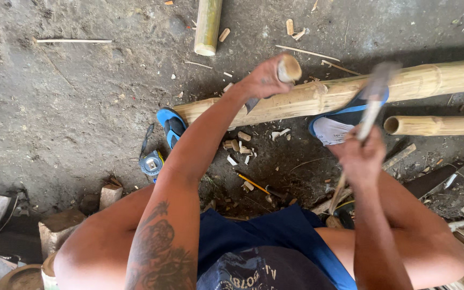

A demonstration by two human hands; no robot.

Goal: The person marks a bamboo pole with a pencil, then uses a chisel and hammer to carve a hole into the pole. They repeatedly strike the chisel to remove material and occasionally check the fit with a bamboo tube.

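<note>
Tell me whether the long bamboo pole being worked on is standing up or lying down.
Lying down. The long bamboo pole rests flat on the ground, held under both feet, with the left hand setting a chisel against it.

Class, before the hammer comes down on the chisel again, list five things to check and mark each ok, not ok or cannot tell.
1. Left hand has a firm grip on the chisel: ok.
2. Chisel blade set on the long bamboo pole: ok.
3. Right hand holds the hammer raised: ok; head blurred.
4. Pole pinned by blue sandals: ok.
5. Pencil and tape measure clear of the strike: ok.
</note>
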